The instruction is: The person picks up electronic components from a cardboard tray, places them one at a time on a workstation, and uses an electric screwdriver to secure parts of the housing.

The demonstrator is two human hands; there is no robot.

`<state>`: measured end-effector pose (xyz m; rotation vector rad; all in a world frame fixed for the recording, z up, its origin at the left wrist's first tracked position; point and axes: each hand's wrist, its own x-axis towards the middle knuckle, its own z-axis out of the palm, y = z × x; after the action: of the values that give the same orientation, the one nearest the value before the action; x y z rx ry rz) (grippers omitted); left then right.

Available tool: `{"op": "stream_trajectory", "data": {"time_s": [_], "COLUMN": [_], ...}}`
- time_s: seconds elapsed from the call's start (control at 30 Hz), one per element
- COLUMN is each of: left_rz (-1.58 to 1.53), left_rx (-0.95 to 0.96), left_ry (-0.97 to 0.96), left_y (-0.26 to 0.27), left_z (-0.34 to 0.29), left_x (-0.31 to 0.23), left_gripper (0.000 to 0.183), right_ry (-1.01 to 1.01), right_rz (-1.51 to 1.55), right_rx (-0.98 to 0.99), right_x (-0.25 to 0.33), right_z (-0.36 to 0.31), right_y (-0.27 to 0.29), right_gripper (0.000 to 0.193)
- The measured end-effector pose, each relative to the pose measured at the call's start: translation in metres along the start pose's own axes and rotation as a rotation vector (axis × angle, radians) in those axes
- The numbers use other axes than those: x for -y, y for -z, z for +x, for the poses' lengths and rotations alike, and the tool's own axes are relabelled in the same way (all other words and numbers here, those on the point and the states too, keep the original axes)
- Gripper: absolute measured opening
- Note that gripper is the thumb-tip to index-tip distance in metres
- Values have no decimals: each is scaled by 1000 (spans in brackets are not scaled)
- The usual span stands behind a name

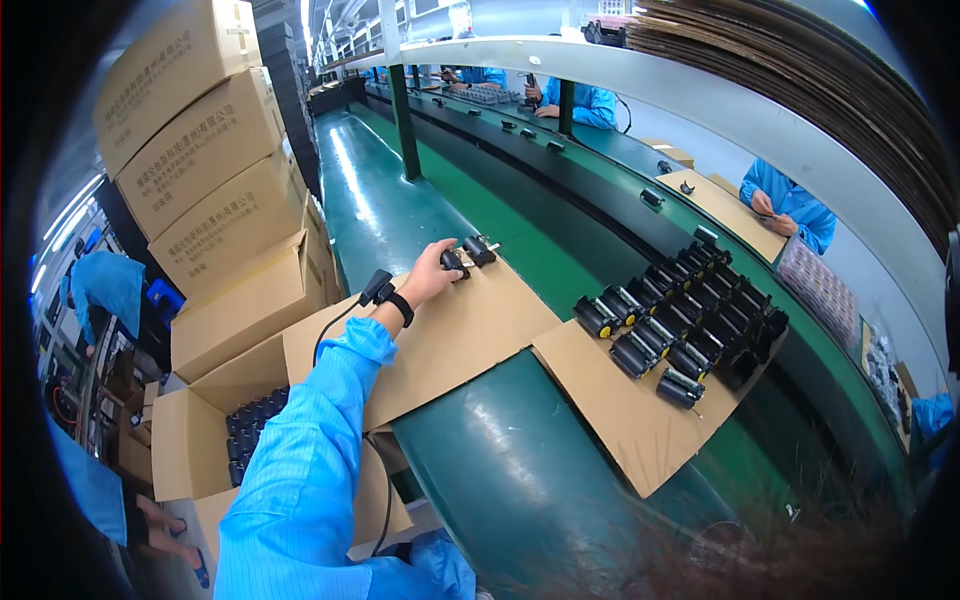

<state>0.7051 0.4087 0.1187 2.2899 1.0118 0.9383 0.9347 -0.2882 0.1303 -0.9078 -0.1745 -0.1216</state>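
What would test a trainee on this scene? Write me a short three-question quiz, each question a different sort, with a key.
1. What is the left hand touching?
2. True or false: the open carton at the lower left holds black units.
3. Choose one: the small round pieces on some of the parts grouped at the right are A) red, B) yellow, C) white.

Key: 1. A black part. 2. True. 3. B.
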Motion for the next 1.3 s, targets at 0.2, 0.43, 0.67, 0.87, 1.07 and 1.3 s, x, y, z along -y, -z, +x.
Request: {"op": "stream_trajectory", "data": {"time_s": [0.2, 0.43, 0.67, 0.87, 1.07, 1.3], "left_rz": [-8, 69, 104, 66, 60, -487], "left_rx": [-16, -67, -117, -148, -340, 460], "left_ry": [14, 39, 51, 10, -306, -636], "left_y": [-10, -24, -33, -34, -30, -77], "left_z": [16, 28, 29, 29, 5, -185], "left_x": [3, 0, 1, -1, -80, -347], "left_gripper": [77, 96, 84, 74, 60, 44], "right_ry": [6, 18, 32, 61, -31, 35], "right_rz": [-13, -20, -30, -35, 143, 174], "right_rx": [-11, -32, -52, -98, -69, -51], "right_x": [-1, 1, 5, 21, 48, 60], "right_z": [3, 5, -1, -12, -16, -23], "right_y": [1, 7, 14, 37, 55, 33], "right_gripper": [75, 75, 76, 76, 74, 78]}}
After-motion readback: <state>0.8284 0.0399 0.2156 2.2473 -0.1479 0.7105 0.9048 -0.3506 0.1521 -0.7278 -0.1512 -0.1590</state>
